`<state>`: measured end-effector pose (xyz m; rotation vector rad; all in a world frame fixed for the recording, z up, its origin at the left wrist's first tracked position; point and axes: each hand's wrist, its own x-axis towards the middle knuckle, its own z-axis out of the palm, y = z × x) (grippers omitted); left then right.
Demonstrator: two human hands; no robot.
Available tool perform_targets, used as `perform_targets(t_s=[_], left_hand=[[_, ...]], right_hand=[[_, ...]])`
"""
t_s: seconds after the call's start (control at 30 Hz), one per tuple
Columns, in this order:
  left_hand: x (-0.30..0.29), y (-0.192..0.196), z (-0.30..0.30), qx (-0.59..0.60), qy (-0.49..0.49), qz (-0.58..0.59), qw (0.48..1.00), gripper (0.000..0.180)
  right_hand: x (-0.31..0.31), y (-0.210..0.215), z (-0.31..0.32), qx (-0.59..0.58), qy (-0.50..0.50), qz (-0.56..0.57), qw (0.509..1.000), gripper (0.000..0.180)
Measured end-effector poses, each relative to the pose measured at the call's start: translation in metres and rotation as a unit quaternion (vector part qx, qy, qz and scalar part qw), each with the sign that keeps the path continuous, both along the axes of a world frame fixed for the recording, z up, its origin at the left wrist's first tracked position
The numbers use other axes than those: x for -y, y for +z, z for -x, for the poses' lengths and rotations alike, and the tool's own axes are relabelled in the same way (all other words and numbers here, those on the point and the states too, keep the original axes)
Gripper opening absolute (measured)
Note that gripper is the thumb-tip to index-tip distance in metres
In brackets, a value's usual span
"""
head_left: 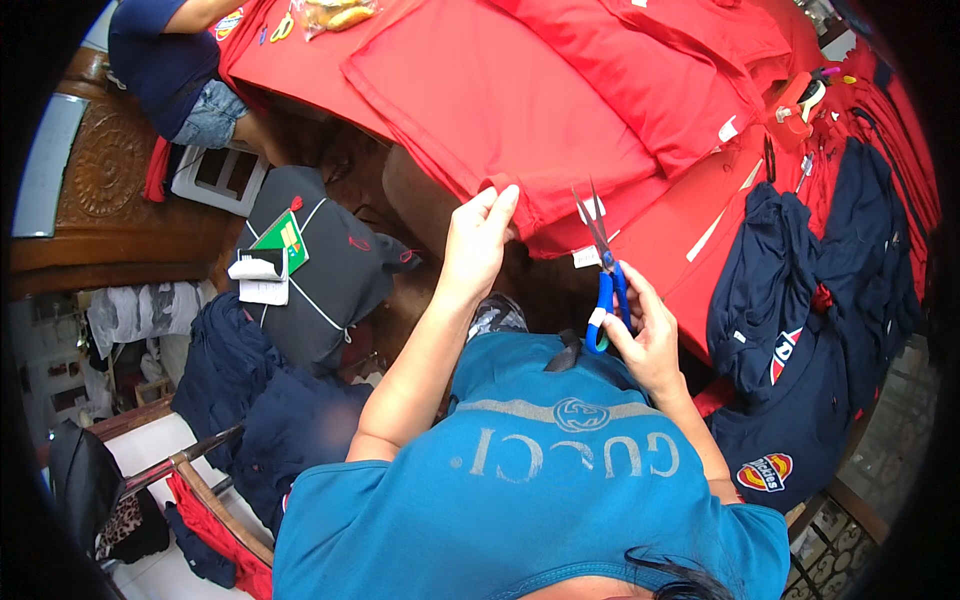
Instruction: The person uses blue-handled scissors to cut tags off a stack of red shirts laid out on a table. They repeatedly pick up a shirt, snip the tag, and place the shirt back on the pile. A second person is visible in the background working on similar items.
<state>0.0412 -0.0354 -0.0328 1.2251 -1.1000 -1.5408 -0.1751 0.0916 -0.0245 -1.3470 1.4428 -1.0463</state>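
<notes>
Between the fingertips of my left hand [476,240] is the near corner of a red garment [500,100], pinched at the table's edge. My right hand [648,335] holds a pair of scissors [606,290] with blue handles, thumb and fingers at the loops. The blades point away from me and stand slightly apart, close to the garment's edge. Beside the blades are small white tags [586,258]. Part of the scissors' grip is hidden by my fingers. More red cloth lies under and behind the garment.
Navy garments [765,270] hang over the table's right side. Left of me are a tied dark grey bundle [325,250] and a navy clothes pile [250,390]. Yellow-handled scissors [283,27] and a plastic bag [338,15] lie far left, near another person [165,75].
</notes>
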Motion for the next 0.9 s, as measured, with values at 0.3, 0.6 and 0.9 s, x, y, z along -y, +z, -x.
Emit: perform_targets(t_s=[0.3, 0.6, 0.9], left_hand=[[0.009, 0.022, 0.018, -0.197, -0.024, -0.054, 0.979, 0.021], [0.01, 0.03, 0.02, -0.26, -0.009, -0.104, 0.96, 0.027], [0.006, 0.042, 0.02, -0.219, -0.042, -0.068, 0.973, 0.027]], right_hand=[[-0.002, 0.0, -0.003, 0.075, -0.013, -0.044, 0.996, 0.059], [-0.002, 0.004, -0.006, -0.143, 0.021, 0.118, 0.982, 0.061], [0.012, 0.007, -0.013, -0.165, 0.005, 0.142, 0.976, 0.06]])
